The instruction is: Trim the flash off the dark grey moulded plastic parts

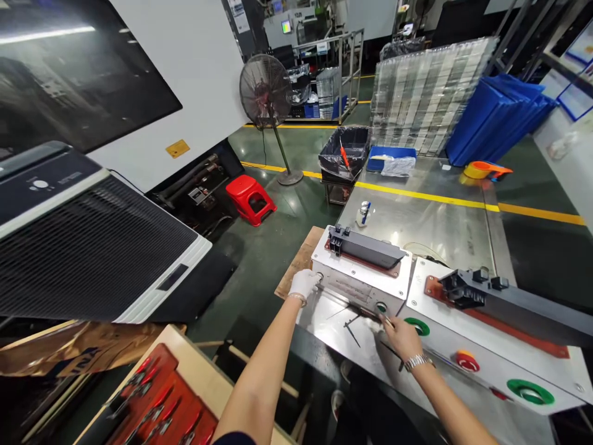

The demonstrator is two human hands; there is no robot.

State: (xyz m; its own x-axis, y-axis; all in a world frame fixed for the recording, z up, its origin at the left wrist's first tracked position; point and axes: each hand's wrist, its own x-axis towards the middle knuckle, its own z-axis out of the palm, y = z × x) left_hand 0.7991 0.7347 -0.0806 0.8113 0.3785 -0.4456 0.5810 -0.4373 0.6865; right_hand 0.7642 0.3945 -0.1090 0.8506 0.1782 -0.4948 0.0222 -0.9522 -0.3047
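A white fixture box (361, 278) stands on the steel table (430, 216) with a long black plastic part (368, 247) clamped on top. My left hand (304, 283), in a white glove, is curled against the box's left front corner, a finger on a small round button (319, 275). My right hand (399, 334) is bare and wears a metal watch. It reaches to the box's front beside a green button (380, 307), fingers pressed together round something small and pale. A thin black piece (352, 332) lies on the steel just left of it.
A second, larger fixture (491, 346) at the right carries another black part (504, 303) plus green and red buttons. A red tool tray (157, 408) lies at the lower left. On the floor are a large white machine (92, 247), a red stool (250, 198), a fan (266, 93) and a bin (345, 151).
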